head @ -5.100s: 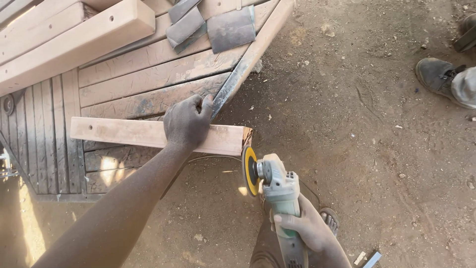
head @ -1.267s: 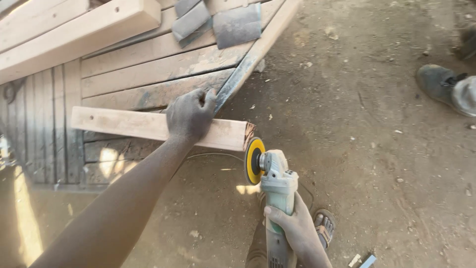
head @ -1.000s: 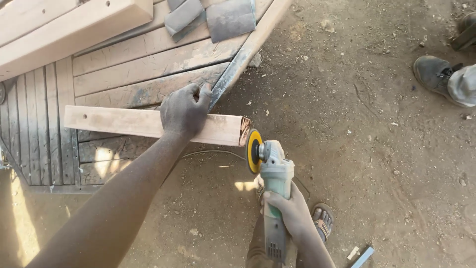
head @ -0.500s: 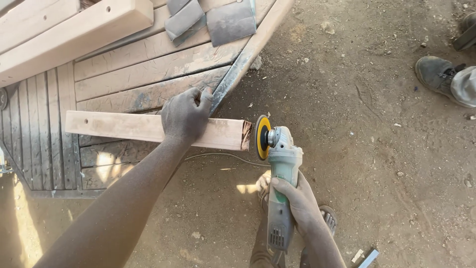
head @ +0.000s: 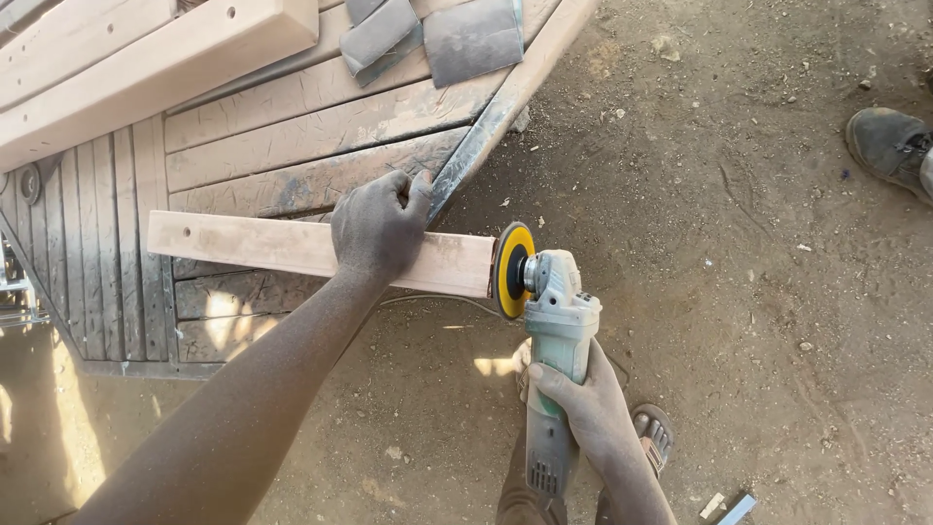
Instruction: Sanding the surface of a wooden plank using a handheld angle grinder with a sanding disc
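Fingers of your left hand (head: 377,228) are curled down over the board (head: 292,248), pressing it flat with the palm on top and the thumb at the far edge. Your right hand (head: 581,403) is wrapped tight around the grinder (head: 556,331), fingers closed round its pale green body just behind the head. The grinder points away from you, its yellow disc (head: 512,269) standing upright right at the board's cut right end; whether disc and wood touch, you cannot tell. The board lies crosswise, its left part on the slatted wooden panel (head: 292,126), its right end jutting past the panel's dark metal edge over the dirt ground (head: 758,292). A thick beam (head: 146,58) and grey sheets (head: 428,34) lie on the panel farther off. Your sandalled foot (head: 653,437) shows below the grinder. Someone else's shoe (head: 889,146) sits at the right edge.
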